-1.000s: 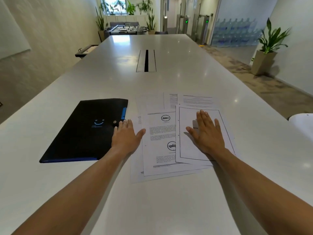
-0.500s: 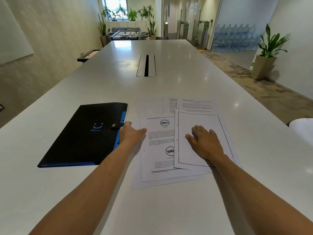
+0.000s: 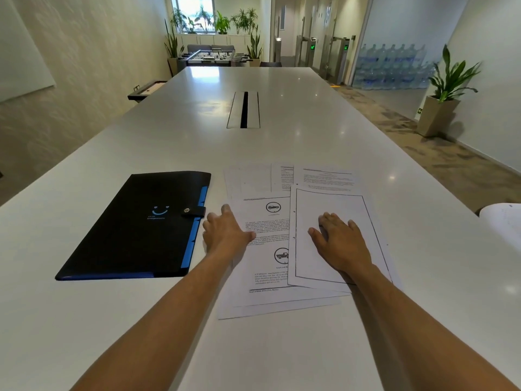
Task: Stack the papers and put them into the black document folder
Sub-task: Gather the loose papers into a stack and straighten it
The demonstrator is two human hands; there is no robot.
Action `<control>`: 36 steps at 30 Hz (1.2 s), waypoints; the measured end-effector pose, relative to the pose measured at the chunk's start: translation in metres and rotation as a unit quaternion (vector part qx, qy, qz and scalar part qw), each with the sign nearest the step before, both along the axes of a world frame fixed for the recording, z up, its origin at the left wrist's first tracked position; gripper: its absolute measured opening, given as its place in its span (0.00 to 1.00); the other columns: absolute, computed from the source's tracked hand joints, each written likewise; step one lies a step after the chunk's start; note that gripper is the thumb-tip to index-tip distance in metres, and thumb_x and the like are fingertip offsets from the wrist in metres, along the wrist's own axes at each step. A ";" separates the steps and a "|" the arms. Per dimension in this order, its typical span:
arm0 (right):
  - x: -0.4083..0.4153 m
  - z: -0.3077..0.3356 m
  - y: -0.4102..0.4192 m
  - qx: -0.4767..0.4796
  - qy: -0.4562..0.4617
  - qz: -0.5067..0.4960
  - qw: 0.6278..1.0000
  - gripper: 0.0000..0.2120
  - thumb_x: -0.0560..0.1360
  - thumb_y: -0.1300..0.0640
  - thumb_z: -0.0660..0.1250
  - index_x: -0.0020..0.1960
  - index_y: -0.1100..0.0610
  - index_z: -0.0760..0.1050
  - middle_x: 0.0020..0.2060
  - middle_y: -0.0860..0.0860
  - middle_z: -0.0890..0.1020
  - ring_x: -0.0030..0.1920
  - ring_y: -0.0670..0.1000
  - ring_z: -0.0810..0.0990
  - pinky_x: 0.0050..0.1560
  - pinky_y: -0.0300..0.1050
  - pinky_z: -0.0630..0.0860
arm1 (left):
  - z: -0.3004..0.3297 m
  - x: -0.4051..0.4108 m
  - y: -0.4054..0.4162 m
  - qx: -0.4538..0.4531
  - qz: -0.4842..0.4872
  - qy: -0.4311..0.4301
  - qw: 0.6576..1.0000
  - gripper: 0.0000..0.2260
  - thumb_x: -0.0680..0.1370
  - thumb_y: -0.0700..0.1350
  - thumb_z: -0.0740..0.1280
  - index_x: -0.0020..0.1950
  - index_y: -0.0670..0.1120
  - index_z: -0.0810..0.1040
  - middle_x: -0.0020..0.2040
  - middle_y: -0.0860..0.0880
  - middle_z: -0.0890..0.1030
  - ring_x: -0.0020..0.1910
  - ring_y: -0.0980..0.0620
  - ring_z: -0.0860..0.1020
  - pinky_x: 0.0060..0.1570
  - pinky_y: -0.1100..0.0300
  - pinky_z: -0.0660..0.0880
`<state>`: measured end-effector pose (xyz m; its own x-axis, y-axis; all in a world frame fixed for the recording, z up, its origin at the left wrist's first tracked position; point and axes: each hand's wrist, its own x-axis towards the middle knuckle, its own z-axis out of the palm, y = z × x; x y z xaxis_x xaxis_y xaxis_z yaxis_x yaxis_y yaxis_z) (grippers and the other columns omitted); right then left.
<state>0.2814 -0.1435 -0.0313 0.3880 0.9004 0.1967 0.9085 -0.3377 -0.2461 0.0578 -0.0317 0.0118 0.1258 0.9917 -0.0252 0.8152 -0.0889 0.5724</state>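
Observation:
Several printed white papers [image 3: 267, 277] lie fanned and overlapping on the white table [image 3: 282, 142], right of centre. The topmost sheet [image 3: 338, 204] carries a thin black border. My right hand [image 3: 341, 244] rests flat on that sheet, fingers slightly curled. My left hand [image 3: 225, 232] lies palm down on the left edge of the papers, fingers curled, just right of the folder. The black document folder [image 3: 135, 230] is closed by a snap tab, with blue inner edges and a blue smile mark, and lies flat to the left of the papers.
A cable slot [image 3: 244, 110] is set into the table's middle, farther away. A white object [image 3: 504, 221] shows at the right edge. A potted plant [image 3: 442, 100] stands on the floor at the right. A foosball table [image 3: 215, 56] stands beyond the far end.
My left hand slid from the folder's edge rightwards onto the papers and curled its fingers. My right hand drew back a little on the top sheet, fingers curling. The view tilted down.

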 end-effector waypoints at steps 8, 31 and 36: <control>0.001 -0.001 0.000 -0.002 0.002 0.000 1.000 0.30 0.80 0.39 0.49 0.74 0.55 0.63 0.75 0.52 0.65 0.76 0.51 0.59 0.75 0.56 0.50 | 0.002 0.000 0.008 -0.083 0.055 -0.213 0.972 0.43 0.63 0.41 0.81 0.72 0.51 0.60 0.64 0.41 0.67 0.60 0.39 0.71 0.56 0.40 0.76; -0.038 0.005 0.016 -0.037 0.018 0.087 0.995 0.31 0.79 0.37 0.47 0.77 0.53 0.57 0.77 0.51 0.59 0.77 0.49 0.52 0.76 0.53 0.45 | -0.008 -0.028 0.015 -0.149 -0.004 -0.387 0.910 0.18 0.71 0.41 0.75 0.54 0.51 0.69 0.49 0.47 0.82 0.39 0.49 0.84 0.32 0.56 0.81; -0.062 0.007 0.026 -0.049 0.025 0.124 0.991 0.32 0.79 0.36 0.48 0.77 0.52 0.56 0.77 0.50 0.58 0.77 0.48 0.51 0.76 0.54 0.44 | -0.001 -0.029 0.019 -0.180 -0.044 -0.368 0.911 0.15 0.75 0.43 0.71 0.57 0.49 0.69 0.51 0.44 0.81 0.42 0.47 0.84 0.35 0.54 0.82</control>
<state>0.2193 -0.1171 -0.0238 0.1601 0.9830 0.0904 0.9539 -0.1305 -0.2702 0.0285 -0.0122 0.0103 0.3190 0.9212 -0.2226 0.1981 0.1649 0.9662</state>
